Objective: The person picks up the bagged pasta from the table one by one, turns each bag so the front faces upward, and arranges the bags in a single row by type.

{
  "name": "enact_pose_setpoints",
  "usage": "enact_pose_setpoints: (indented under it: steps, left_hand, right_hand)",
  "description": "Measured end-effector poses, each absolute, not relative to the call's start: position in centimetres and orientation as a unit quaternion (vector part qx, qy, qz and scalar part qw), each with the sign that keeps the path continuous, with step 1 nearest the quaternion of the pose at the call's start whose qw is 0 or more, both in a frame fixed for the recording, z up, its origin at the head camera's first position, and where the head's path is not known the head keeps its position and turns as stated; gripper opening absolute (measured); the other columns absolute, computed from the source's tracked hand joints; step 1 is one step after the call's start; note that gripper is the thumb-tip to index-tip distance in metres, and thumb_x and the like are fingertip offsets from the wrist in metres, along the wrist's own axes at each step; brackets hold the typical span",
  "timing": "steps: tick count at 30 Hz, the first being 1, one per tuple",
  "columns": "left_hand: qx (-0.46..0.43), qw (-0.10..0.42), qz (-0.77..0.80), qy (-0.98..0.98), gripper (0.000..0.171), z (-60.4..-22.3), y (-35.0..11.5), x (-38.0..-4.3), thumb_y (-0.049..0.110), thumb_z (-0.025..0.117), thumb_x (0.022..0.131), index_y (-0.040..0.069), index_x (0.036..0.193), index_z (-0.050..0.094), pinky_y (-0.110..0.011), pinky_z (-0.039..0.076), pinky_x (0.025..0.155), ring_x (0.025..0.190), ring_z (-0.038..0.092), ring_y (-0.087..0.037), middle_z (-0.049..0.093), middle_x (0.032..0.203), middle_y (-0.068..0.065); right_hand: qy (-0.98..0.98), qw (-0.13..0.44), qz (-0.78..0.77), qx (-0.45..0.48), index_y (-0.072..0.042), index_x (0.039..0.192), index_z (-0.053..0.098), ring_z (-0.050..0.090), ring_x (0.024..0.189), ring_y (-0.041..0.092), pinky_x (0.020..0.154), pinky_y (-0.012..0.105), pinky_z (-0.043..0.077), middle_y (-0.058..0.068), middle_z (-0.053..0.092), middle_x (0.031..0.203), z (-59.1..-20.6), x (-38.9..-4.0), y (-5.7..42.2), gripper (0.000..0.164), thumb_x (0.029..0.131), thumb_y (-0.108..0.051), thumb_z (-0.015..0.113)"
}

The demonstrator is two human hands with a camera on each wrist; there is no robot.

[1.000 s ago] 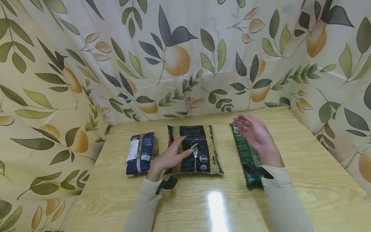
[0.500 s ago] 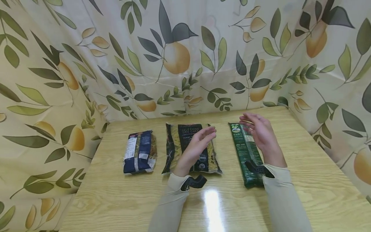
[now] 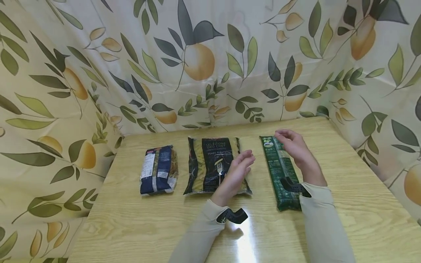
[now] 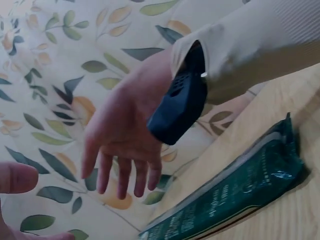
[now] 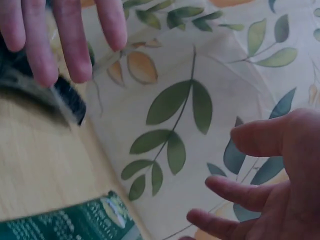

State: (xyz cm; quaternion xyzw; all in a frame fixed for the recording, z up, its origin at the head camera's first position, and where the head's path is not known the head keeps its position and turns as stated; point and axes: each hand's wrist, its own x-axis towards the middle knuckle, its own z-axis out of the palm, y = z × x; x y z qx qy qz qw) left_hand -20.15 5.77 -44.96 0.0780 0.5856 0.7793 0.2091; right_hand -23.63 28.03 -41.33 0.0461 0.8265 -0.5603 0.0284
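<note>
My left hand (image 3: 235, 177) hovers over the right part of a black and yellow bag of penne (image 3: 201, 166), its fingers extended and nothing in them. Over the upper right side of a long, flat green packet (image 3: 274, 164), my right hand (image 3: 302, 155) is held with loosely straight fingers. In the left wrist view, the right hand (image 4: 127, 120) appears clear of the green packet (image 4: 230, 187). The right wrist view catches the left hand's fingers (image 5: 72, 40) at the upper left and part of the right hand (image 5: 285, 175). Neither hand holds anything.
A smaller blue packet (image 3: 161, 171) with a white label lies left of the penne bag. All three packages rest on a light wooden table (image 3: 131, 226). A curtain (image 3: 243, 91) printed with leaves and fruit hangs behind and along both sides.
My left hand has swung right, from the left half of the penne bag to its right edge, nearer the green packet. My right hand has shifted only slightly. The packages lie still.
</note>
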Motion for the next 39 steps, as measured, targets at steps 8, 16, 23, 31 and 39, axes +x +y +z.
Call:
enact_pose_setpoints:
  steps: [8, 16, 23, 31, 39]
  left_hand:
    - [0.039, 0.205, 0.763, 0.612, 0.065, -46.0, 7.6, -19.2, 0.028, 0.057, 0.102, 0.003, 0.159, 0.036, -0.059, 0.025, 0.127, 0.156, 0.027, -0.04, 0.03, 0.168, -0.02]
    - [0.023, 0.199, 0.75, 0.631, 0.072, -47.0, 8.9, -18.9, 0.024, 0.061, 0.097, -0.002, 0.159, 0.034, -0.059, 0.025, 0.126, 0.155, 0.027, -0.042, 0.031, 0.167, -0.021]
    - [0.008, 0.209, 0.745, 0.634, 0.08, -47.4, 9.5, -18.7, 0.025, 0.065, 0.093, -0.001, 0.16, 0.03, -0.055, 0.019, 0.13, 0.159, 0.02, -0.039, 0.027, 0.169, -0.019]
    - [-0.006, 0.236, 0.75, 0.618, 0.08, -47.4, 9.8, -18.3, 0.025, 0.065, 0.094, 0.002, 0.161, 0.028, -0.06, 0.02, 0.128, 0.159, 0.016, -0.042, 0.019, 0.17, -0.025]
    - [-0.004, 0.256, 0.755, 0.604, 0.076, -47.5, 9.9, -18.1, 0.022, 0.063, 0.096, 0.001, 0.16, 0.029, -0.068, 0.017, 0.126, 0.159, 0.017, -0.042, 0.021, 0.169, -0.025]
  right_hand:
    - [0.862, 0.075, -0.499, 0.048, 0.004, 0.161, 0.024, 0.022, 0.151, 0.055, 0.117, 0.071, 0.029, 0.034, 0.021, 0.164, -41.6, -23.4, 27.6, 0.073, 0.11, -0.047, 0.039]
    - [0.871, 0.085, -0.482, 0.05, 0.005, 0.159, 0.025, 0.028, 0.149, 0.054, 0.118, 0.071, 0.028, 0.036, 0.025, 0.162, -42.6, -23.8, 27.4, 0.076, 0.109, -0.049, 0.043]
    - [0.883, 0.103, -0.456, 0.037, 0.006, 0.16, 0.024, 0.026, 0.149, 0.057, 0.118, 0.073, 0.026, 0.039, 0.024, 0.162, -42.7, -24.1, 27.0, 0.077, 0.109, -0.05, 0.04]
    - [0.884, 0.114, -0.453, 0.03, 0.006, 0.159, 0.025, 0.029, 0.147, 0.058, 0.116, 0.071, 0.032, 0.04, 0.026, 0.161, -42.6, -24.2, 26.6, 0.072, 0.11, -0.045, 0.042]
    - [0.866, 0.14, -0.479, 0.02, 0.007, 0.159, 0.024, 0.036, 0.144, 0.056, 0.107, 0.064, 0.048, 0.039, 0.025, 0.161, -43.0, -24.2, 26.2, 0.072, 0.111, -0.044, 0.04]
